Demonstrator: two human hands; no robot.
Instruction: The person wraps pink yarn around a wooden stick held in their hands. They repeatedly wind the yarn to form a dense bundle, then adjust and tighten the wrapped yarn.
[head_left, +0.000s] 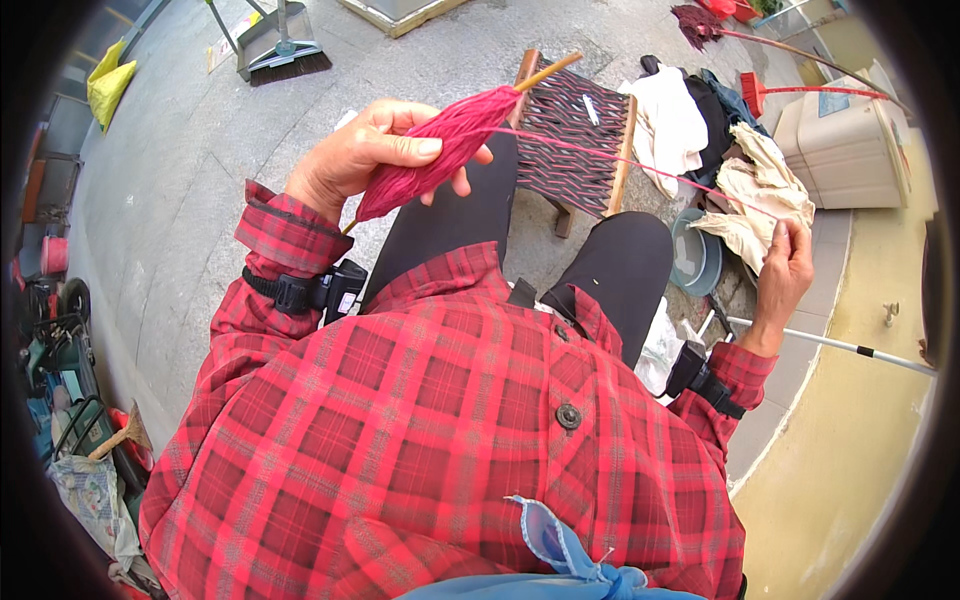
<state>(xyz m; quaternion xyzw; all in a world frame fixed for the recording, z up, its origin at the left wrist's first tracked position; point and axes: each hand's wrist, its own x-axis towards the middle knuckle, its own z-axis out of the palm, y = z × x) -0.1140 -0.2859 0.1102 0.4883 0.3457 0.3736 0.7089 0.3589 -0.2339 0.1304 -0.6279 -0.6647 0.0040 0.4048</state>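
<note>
My left hand (375, 146) grips a spindle-shaped bundle of crimson yarn (442, 150) wound on a thin wooden stick (551, 71), whose ends stick out at both tips. One strand of yarn (622, 159) runs taut from the bundle to my right hand (786, 262), which pinches it between thumb and fingers. Between and beyond my knees stands a low wooden stool (624, 161) with a seat of woven dark and reddish cords (562, 165). A small white object (590, 109), too small to identify, lies on that seat.
To the right are heaped clothes (667, 120), a cream cloth (761, 180), a blue-grey bucket (694, 259), a white plastic bin (840, 150) and a pale pole (840, 346) near the wall. A broom (289, 64) with a dustpan stands at the far left. Clutter (90, 480) lines the left edge.
</note>
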